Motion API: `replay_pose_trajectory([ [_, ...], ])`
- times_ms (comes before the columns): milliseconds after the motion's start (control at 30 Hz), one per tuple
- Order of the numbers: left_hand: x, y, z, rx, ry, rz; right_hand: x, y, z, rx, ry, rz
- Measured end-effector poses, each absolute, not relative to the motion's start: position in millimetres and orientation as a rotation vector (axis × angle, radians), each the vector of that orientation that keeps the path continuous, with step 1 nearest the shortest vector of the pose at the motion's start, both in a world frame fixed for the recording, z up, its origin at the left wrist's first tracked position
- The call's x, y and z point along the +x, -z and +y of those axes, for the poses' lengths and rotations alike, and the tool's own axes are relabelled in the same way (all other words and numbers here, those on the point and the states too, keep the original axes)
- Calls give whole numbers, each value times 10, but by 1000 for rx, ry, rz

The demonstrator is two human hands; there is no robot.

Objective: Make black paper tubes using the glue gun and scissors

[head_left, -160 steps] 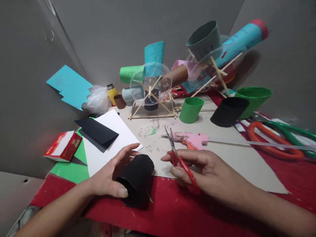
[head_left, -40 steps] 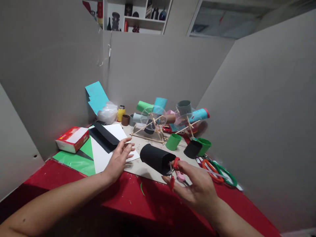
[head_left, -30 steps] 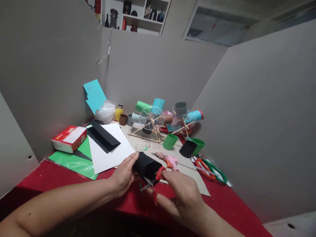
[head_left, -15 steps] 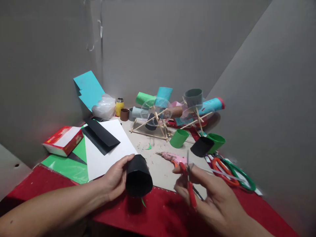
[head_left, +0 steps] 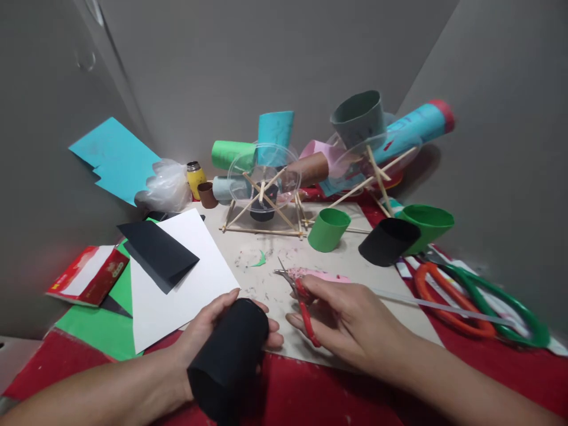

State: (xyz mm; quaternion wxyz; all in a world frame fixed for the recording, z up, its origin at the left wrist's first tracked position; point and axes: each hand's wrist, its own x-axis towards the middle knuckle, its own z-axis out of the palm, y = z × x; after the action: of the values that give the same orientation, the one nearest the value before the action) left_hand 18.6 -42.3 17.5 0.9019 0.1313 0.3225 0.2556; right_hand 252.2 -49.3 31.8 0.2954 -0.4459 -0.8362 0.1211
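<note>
A black paper tube (head_left: 231, 358) rests in my left hand (head_left: 208, 322), its open end tilted down toward me and the fingers wrapped behind it. My right hand (head_left: 350, 322) grips small red-handled scissors (head_left: 304, 307) by the finger loops, the blades pointing up and away. Just beyond the scissors lies a pink glue gun (head_left: 315, 274), partly hidden by my right hand. A green paper scrap (head_left: 260, 259) lies on the grey board (head_left: 248, 284). Left of the tube, a folded black sheet (head_left: 160, 251) sits on white paper (head_left: 146, 313).
Behind stand stick frames with clear discs (head_left: 261, 177) carrying coloured paper tubes. A green tube (head_left: 329, 231) and a black tube (head_left: 388, 242) stand nearer. Orange scissors (head_left: 444, 305) and green scissors (head_left: 501, 302) lie right, a red box (head_left: 89, 275) left.
The black tube has turned so that more of its side shows and its open end points lower left. My right hand has moved left with the scissors, closer to the tube. The view has shifted.
</note>
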Motion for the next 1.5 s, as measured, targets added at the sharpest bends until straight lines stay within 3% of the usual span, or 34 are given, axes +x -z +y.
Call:
replay_pose_trajectory([
  [500, 135, -78, -369, 375, -597, 749, 2615, -102, -511, -864, -169, -2215],
  [1500, 109, -150, -370, 360, -647, 817, 2595, -90, -499, -845, -214, -2188],
])
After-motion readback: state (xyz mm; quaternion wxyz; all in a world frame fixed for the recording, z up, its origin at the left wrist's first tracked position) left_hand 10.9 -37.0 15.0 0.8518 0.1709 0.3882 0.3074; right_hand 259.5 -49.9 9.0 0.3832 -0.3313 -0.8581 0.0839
